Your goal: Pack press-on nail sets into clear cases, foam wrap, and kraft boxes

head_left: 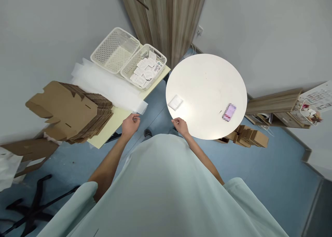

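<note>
My left hand (130, 125) hovers by the near corner of a stack of thin translucent white sheets (109, 86), its fingers curled in and nothing visible in them. At the near left rim of the round white table (207, 81), my right hand (180, 126) has its thumb and fingers pinched together. Whether anything small is between them I cannot tell. Just beyond that hand, a flat white packet (175, 102) lies on the table. The sheets rest on a pale yellow side table (105, 133), behind which stand two white baskets.
Folded brown cardboard boxes (75, 109) are piled left of the sheets. One basket (144, 65) holds several white cards; the other (114, 50) stands beside it. A blurred purple object (229, 112) lies on the round table. Cartons (249, 136) and a chair base (33, 207) are on the floor.
</note>
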### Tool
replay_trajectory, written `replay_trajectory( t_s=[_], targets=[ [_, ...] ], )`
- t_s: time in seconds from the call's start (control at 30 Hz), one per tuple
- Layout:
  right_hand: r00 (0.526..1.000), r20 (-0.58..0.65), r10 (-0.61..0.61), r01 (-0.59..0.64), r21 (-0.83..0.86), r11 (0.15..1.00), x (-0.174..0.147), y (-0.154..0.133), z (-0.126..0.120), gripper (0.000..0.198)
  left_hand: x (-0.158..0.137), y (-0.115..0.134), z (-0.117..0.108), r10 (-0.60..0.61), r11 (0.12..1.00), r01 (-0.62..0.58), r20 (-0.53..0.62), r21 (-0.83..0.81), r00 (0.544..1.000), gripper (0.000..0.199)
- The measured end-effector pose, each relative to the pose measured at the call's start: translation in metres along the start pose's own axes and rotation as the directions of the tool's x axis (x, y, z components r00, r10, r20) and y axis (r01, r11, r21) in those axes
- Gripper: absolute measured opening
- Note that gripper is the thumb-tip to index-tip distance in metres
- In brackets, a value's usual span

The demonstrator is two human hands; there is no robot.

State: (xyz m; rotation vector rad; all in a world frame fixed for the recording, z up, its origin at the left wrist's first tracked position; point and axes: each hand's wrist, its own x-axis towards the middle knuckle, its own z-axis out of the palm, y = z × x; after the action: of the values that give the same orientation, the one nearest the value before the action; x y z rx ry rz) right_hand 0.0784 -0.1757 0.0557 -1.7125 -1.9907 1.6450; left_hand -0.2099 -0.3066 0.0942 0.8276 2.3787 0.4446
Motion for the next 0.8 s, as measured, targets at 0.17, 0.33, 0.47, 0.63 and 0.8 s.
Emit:
replay_trajectory(
  t_s=[0.17, 0.33, 0.47, 0.63, 0.8],
  targets=[
    [0.997, -0.045, -0.065, 0.065, -0.015, 0.998, -0.023, -0.019, 0.033, 0.025, 0.003, -0.075, -0.074, 0.071, 0.997, -0.068, -0.206, 0.02, 0.976, 0.033],
    [0.997, -0.062, -0.053, 0.052, -0.025, 0.998, -0.048, -0.038, 0.079, 0.025, 0.023, -0.159, -0.136, 0.025, 0.982, 0.024, -0.254, 0.185, 0.967, 0.045],
    [0.997, -0.059, -0.04, 0.038, -0.034, 0.999, -0.066, -0.05, 0.111, 0.023, 0.043, -0.199, -0.153, -0.028, 0.967, 0.029, -0.007, 0.253, 1.0, 0.051],
    [0.997, -0.047, -0.06, 0.056, -0.083, 0.995, -0.075, -0.073, 0.131, 0.022, 0.054, -0.216, -0.152, 0.012, 0.962, -0.025, 0.049, 0.272, 0.999, 0.052],
    [0.989, -0.011, -0.15, 0.146, -0.18, 0.973, -0.062, -0.122, 0.144, 0.022, 0.062, -0.226, -0.152, 0.106, 0.966, -0.111, 0.034, 0.232, 0.994, 0.051]
  ],
)
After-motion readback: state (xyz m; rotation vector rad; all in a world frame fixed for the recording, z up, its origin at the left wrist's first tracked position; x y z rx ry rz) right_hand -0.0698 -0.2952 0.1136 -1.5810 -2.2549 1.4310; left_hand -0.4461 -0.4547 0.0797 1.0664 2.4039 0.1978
